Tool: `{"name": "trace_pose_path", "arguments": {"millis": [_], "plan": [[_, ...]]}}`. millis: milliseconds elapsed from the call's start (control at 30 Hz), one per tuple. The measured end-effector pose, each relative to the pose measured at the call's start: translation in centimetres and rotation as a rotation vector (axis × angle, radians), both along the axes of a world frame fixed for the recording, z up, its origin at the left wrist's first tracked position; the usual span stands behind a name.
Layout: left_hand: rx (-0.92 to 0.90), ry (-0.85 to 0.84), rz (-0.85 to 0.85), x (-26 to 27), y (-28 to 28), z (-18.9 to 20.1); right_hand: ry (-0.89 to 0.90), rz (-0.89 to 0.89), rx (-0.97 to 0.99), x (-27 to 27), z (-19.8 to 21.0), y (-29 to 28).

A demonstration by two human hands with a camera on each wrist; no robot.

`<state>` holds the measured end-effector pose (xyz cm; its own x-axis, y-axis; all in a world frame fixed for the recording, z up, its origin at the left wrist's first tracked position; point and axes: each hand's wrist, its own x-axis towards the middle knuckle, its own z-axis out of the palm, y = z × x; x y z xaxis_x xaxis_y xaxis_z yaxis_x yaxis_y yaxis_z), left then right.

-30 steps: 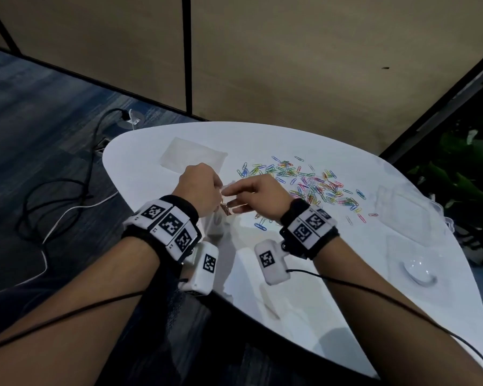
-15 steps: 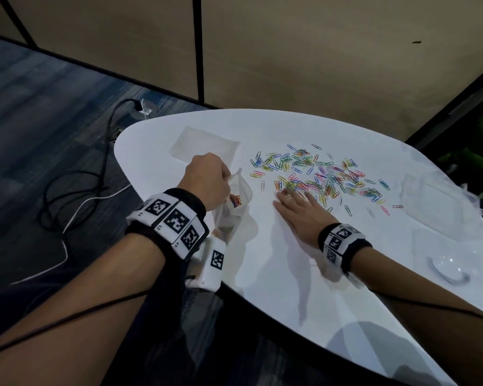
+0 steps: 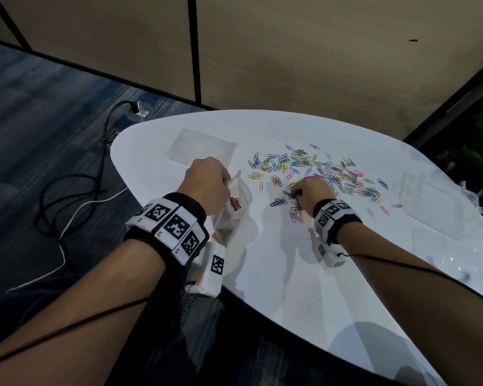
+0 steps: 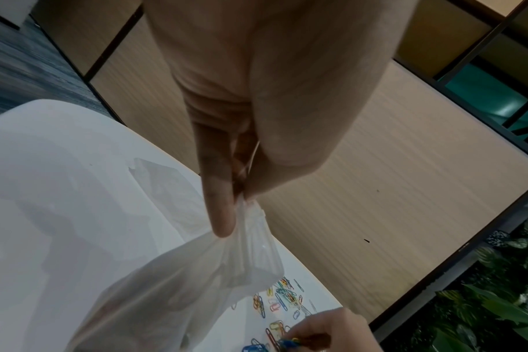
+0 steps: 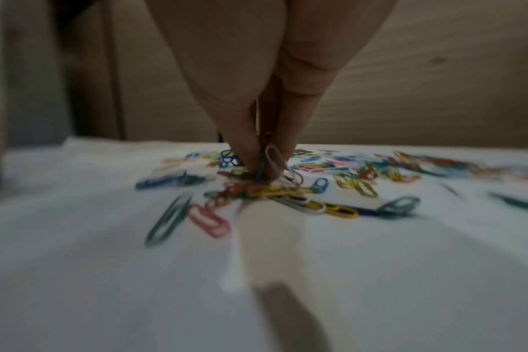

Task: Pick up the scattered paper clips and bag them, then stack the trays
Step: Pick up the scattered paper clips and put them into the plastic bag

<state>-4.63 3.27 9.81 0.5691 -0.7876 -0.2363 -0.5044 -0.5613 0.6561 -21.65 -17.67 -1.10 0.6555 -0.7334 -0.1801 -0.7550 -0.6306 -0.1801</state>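
On the left part of the white table [image 3: 262, 288], at about 10 o'clock from its middle, a spare flat transparent bag [image 3: 201, 147] lies alone. Just beside it, toward 5 o'clock, the left hand [image 3: 205, 185] holds up the clear bag [image 3: 234, 207] that is in use. In the left wrist view the thumb and fingers are closed on the rim of this bag, which hangs loose with its mouth partly open. A few coloured clips are already inside.

At 3 o'clock from the bag is the right hand [image 3: 314, 192]. Its fingertips [image 5: 241, 157] are pressed together on a small bunch of paper clips [image 3: 318, 171] at the near edge of the pile, so this hand is closed in a pinch. The rest of the clips are spread over the middle of the table, from 12 o'clock to 3 o'clock of that hand.

At the far right, the transparent trays [image 3: 441, 201] stand near the table edge, not yet stacked. How many there are is hard to tell, because they are clear.

The risk now seems to be in the pinch. The clips are thin, smooth and tangled, so some may slip out during the lift or hang on others and fall. The bag mouth is soft and held from one side only; it could fold closed, and clips would then drop beside it or off the near table edge to the floor.
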Motion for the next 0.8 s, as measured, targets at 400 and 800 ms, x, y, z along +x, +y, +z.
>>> {"name": "trace_pose_path", "arguments": {"millis": [400,800], "plan": [[0.022,0.023,-0.022,-1.0,-0.9,-0.1,-1.021,-0.447,1.077,0.2,8.2,5.4],[-0.044,0.08,0.0,-1.3,-0.9,0.3,-0.448,-0.074,0.313,5.6,8.0,12.7]]}}
